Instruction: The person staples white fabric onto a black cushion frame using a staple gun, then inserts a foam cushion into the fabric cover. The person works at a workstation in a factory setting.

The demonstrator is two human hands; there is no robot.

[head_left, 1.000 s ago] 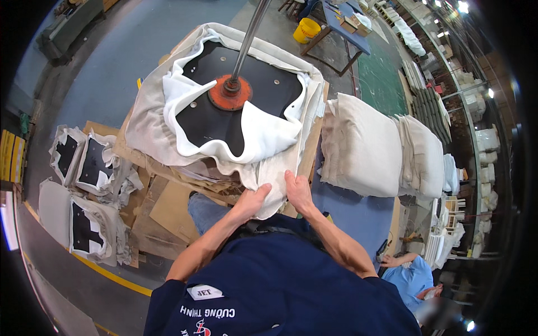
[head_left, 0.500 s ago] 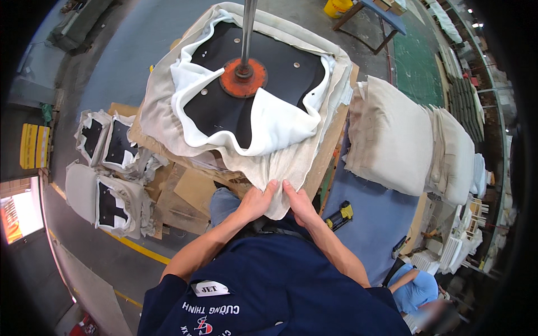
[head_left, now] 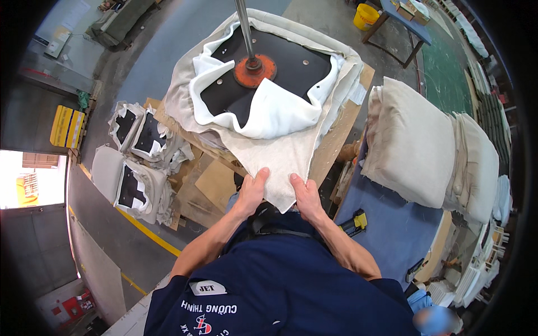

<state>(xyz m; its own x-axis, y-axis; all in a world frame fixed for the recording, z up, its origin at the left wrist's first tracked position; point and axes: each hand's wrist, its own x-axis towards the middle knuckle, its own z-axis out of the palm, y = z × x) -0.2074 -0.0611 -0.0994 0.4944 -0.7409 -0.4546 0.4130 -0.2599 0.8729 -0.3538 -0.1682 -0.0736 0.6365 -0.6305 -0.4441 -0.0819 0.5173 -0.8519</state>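
wooden tabletop (head_left: 342, 130), beige fabric (head_left: 278, 162) in fingers (head_left: 260, 178)

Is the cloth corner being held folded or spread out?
Spread out: the cloth corner stretches wide between the left hand and right hand.

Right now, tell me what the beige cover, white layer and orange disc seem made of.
Beige cover: probably woven cloth, matte; it drapes and creases. White layer: perhaps felt or batting, matte; its thick edge curls. Orange disc: likely painted metal, perhaps plastic; dark scuffs suggest wear.
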